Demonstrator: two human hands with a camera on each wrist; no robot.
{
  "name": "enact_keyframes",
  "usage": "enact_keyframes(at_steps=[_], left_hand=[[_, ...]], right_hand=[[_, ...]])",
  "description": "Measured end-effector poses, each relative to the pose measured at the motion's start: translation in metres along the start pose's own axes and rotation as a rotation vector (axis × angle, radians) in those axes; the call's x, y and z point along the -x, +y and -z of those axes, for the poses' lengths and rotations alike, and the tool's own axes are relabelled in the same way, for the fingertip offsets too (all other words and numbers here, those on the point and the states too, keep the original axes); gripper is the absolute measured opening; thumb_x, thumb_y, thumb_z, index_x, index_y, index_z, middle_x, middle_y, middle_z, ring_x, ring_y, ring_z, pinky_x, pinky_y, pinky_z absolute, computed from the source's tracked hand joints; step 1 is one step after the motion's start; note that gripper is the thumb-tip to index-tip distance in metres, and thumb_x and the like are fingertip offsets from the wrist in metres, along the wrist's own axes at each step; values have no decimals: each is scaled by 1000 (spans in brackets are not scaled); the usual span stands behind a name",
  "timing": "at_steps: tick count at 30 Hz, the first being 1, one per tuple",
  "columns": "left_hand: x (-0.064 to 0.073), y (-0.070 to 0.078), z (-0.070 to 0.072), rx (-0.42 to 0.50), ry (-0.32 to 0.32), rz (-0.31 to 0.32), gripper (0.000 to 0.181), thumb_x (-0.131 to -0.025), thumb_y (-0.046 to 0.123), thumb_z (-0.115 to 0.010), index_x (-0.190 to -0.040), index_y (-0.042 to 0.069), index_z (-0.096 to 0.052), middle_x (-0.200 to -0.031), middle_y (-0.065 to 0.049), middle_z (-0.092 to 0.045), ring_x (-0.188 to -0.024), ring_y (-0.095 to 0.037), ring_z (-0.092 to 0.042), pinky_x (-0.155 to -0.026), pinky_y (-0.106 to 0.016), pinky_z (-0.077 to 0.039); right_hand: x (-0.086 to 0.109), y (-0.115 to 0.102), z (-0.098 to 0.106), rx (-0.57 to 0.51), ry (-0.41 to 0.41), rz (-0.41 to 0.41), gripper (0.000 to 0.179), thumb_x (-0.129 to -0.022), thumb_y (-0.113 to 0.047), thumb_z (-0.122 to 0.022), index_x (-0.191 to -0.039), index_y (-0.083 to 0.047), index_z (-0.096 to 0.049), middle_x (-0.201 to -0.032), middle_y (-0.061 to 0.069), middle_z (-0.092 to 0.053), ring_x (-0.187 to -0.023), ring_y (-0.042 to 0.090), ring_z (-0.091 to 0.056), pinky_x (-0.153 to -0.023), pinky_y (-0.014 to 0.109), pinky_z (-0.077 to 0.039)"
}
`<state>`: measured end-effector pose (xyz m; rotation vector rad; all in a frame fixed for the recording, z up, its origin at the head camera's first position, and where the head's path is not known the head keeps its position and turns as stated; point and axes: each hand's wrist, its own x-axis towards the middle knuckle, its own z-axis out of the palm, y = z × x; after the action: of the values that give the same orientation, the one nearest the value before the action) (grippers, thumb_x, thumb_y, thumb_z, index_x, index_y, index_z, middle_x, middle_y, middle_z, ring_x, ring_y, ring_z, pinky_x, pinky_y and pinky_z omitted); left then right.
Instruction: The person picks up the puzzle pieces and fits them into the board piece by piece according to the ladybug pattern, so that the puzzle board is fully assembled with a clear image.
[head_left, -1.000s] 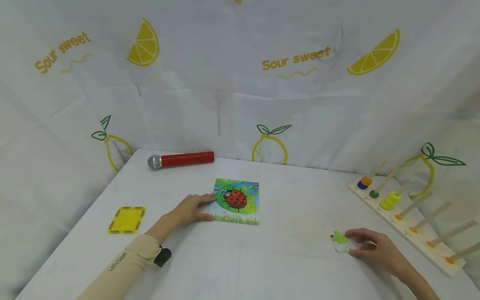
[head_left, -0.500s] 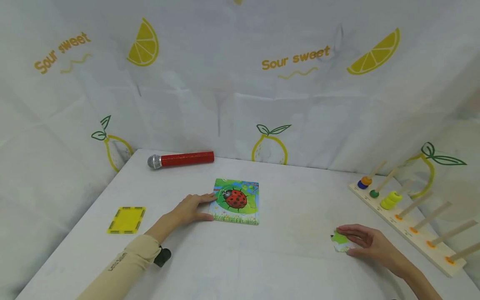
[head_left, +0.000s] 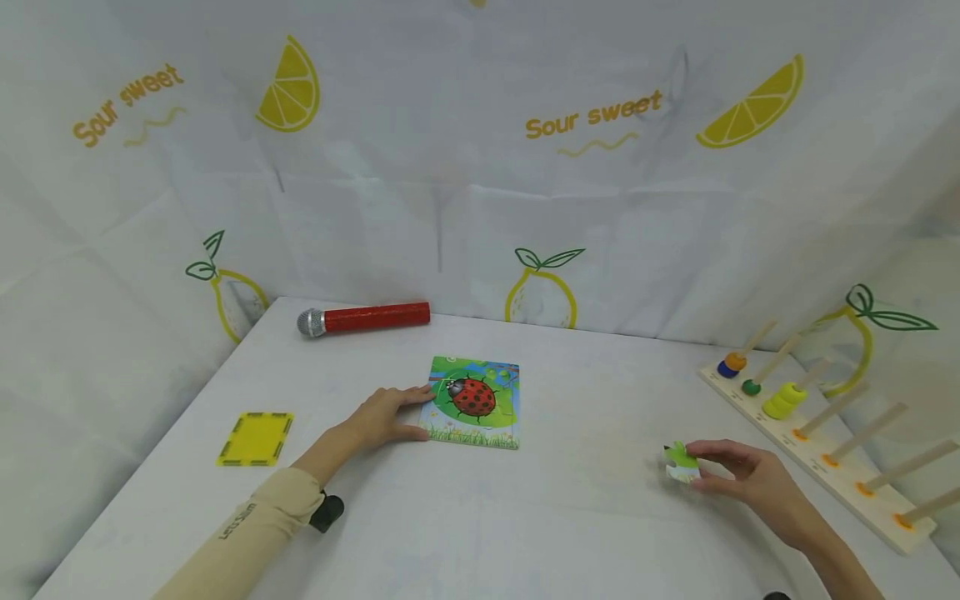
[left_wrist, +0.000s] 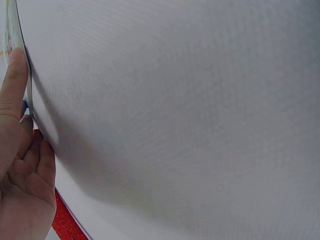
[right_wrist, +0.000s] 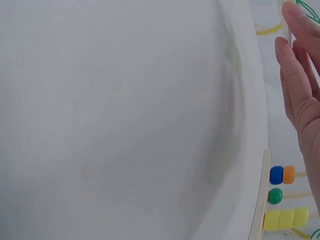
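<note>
In the head view, a square jigsaw puzzle with a ladybug picture (head_left: 474,403) lies flat at mid-table. My left hand (head_left: 381,417) rests against its left edge, thumb and fingertips spread along that side; the left wrist view shows the hand (left_wrist: 22,150) at the puzzle's rim. To the right, my right hand (head_left: 750,477) pinches a green and white puzzle piece (head_left: 681,463) between thumb and fingers, slightly raised off the table. In the right wrist view the hand (right_wrist: 302,75) appears at the right edge, and the piece is barely visible there.
A red microphone (head_left: 375,317) lies at the back edge. At left is a yellow square frame tile (head_left: 257,439). A wooden peg rack (head_left: 817,450) with coloured beads stands along the right side. Behind hangs a lemon-print white cloth (head_left: 420,208).
My right hand has taken the puzzle piece between thumb and fingers and lifted it a little from the table. My left hand and the ladybug puzzle stay in place.
</note>
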<state>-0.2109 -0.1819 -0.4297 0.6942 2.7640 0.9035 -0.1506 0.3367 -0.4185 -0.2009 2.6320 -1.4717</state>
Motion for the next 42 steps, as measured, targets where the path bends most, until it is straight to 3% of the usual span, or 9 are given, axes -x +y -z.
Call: enact_keyframes(at_steps=[4, 9, 14, 18, 23, 30, 38, 42], left_hand=[[0, -1, 0, 3, 2, -2, 63, -81, 27, -76, -134, 1, -54, -142, -14, -46, -133, -36, -39, -109, -52, -32], [0, -2, 0, -5, 5, -7, 63, -81, 28, -76, -134, 1, -54, -142, -14, -47, -133, -37, -40, -108, -53, -33], [-1, -1, -1, 3, -1, 24, 65, -81, 29, -76, -136, 4, -53, -143, -11, -46, -134, -34, -39, -110, -51, -31], [-1, -1, -1, -3, -2, 25, 65, -81, 30, -76, -136, 4, -53, -144, -11, -45, -134, -34, -38, -110, -52, -31], [-1, -1, 0, -1, -3, 24, 65, -81, 29, -76, -136, 4, -53, -143, -12, -46, -134, -35, -38, -109, -52, -31], [-1, -1, 0, -10, -5, 5, 64, -81, 29, -76, -135, 2, -53, -143, -13, -46, -133, -35, -39, -109, -52, -31], [-2, -1, -1, -16, -12, 10, 65, -81, 30, -75, -136, 4, -53, -143, -11, -46, -134, -35, -39, -109, -53, -31], [-2, -1, -1, -13, -12, 18, 65, -81, 30, -76, -136, 4, -53, -143, -11, -46, -134, -35, -39, -110, -53, -30]], right_hand=[[-6, -7, -4, -98, -47, -46, 39, -86, -15, -72, -120, 3, -63, -119, -17, -64, -106, -16, -51, -84, 8, -46], [-13, -8, -10, -299, -146, -159, 34, -90, -6, -66, -122, 0, -62, -112, -13, -66, -100, -2, -61, -83, 20, -53], [-15, -8, -17, -254, -157, -250, 41, -90, -13, -68, -127, 1, -58, -116, -6, -62, -96, 0, -60, -83, 20, -53], [-15, -9, -18, -267, -176, -258, 46, -89, -11, -68, -131, 4, -54, -127, 3, -56, -97, -1, -60, -85, 23, -54], [-15, -9, -19, -296, -189, -251, 43, -91, -10, -66, -132, -2, -55, -126, 5, -55, -97, 1, -61, -85, 25, -54], [-19, -17, -32, -215, -123, -285, 51, -88, -16, -70, -135, -2, -53, -132, 17, -47, -97, 0, -55, -83, 23, -54], [-32, -35, -51, -416, -98, -367, 52, -85, -7, -72, -134, -3, -54, -138, 26, -39, -97, 9, -59, -87, 29, -54], [-39, -44, -61, -514, -109, -361, 54, -85, -1, -71, -135, 0, -52, -129, 19, -47, -94, 11, -63, -86, 31, -55]])
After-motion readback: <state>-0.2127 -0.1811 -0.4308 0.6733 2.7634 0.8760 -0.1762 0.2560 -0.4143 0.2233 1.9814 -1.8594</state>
